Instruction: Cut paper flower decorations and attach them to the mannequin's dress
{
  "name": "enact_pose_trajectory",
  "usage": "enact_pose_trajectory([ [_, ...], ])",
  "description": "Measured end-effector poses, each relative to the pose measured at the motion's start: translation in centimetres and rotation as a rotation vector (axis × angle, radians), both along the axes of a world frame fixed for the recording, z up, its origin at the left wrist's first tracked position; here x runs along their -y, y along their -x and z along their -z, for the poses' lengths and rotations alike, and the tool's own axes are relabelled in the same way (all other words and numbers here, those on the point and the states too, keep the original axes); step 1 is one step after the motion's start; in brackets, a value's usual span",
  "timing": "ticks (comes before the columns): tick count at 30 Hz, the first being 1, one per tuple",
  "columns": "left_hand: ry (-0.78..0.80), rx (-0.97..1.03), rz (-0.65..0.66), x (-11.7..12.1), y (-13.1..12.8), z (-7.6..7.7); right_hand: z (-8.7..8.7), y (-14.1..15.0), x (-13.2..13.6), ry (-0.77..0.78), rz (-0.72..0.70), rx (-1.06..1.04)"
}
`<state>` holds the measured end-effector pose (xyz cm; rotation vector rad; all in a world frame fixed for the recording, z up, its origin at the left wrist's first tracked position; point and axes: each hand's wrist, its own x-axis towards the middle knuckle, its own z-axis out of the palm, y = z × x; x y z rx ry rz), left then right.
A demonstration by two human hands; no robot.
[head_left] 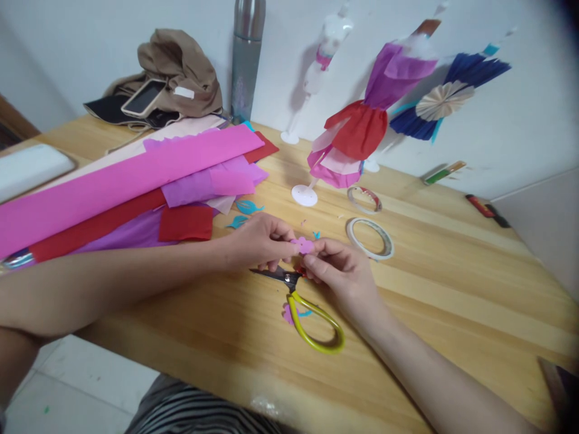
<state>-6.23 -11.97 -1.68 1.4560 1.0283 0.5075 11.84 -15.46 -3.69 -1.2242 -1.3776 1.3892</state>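
Note:
A small pink-purple paper flower [303,245] is held between my two hands above the table. My left hand [266,242] pinches its left edge with thumb and finger. On the other side my right hand [340,265] pinches the right edge. Just below lie scissors with yellow handles [335,345], their dark blades pointing left, partly under my hands. A purple paper piece [288,313] and a blue scrap lie by the scissors' handles. Two blue paper leaf shapes [249,207] rest beyond my left hand. Something small and red by my right fingers is mostly hidden.
Folded crepe paper sheets [136,181] cover the left side. Two tape rolls [371,239] lie beyond my right hand. Behind them stand small dress forms, one in a purple and red paper dress [362,132]. A bottle [246,66], a brown bag [181,72] and a phone [143,97] are at the back.

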Motion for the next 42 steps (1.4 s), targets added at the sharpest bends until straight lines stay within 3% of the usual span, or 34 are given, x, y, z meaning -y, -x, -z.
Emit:
enact_pose_trajectory([
  [12, -0.007, 0.020, 0.096, -0.2, 0.2, 0.6, 0.5, -0.2, -0.1, -0.058, 0.056, 0.011],
  [18, 0.084, 0.075, 0.043, 0.2, -0.2, -0.1, 1.0, -0.1, 0.1, -0.036, 0.131, -0.124],
  [24, 0.081, 0.107, -0.043, 0.8, -0.6, 0.0, 1.1, -0.2, 0.4, -0.014, 0.087, -0.186],
  [31, 0.130, 0.093, -0.016, 0.7, -0.4, -0.2, 1.3, -0.3, 0.1, -0.027, 0.048, -0.144],
  [38, 0.163, 0.147, 0.015, 1.0, -0.4, 0.0, 1.2, 0.0, 0.3, 0.006, 0.096, -0.230],
  [42, 0.149, 0.121, -0.085, 1.4, -0.6, -0.1, 1.2, -0.2, 0.5, -0.006, 0.074, -0.219],
])
